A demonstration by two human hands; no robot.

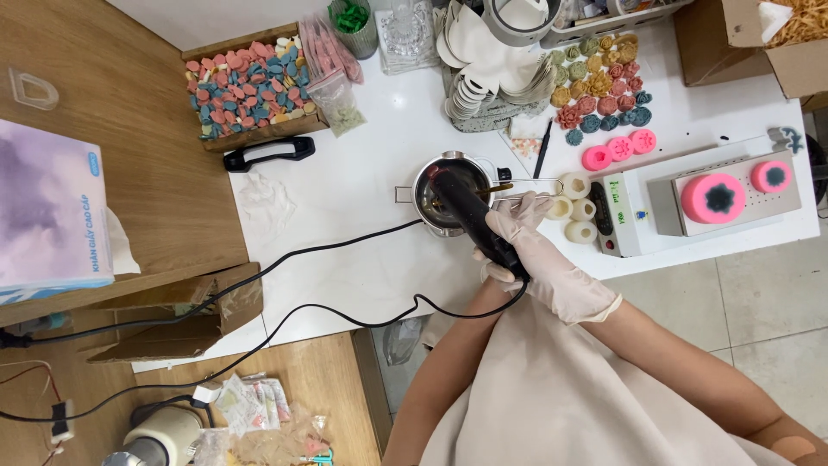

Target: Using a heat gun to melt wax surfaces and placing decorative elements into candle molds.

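Presently, gloved right hand point(539, 259) clenched around black corded heating tool point(474, 217), nozzle over small steel pot point(450, 193); left hand mostly hidden behind tool, grip undeterminable; pale moulds point(576, 210) just right of pot.

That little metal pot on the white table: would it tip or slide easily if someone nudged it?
The metal pot looks wide and low, so it probably slides rather than tips. Its shiny steel on the smooth white table suggests little grip. The right hand aims a black corded tool into it; contents might slosh.
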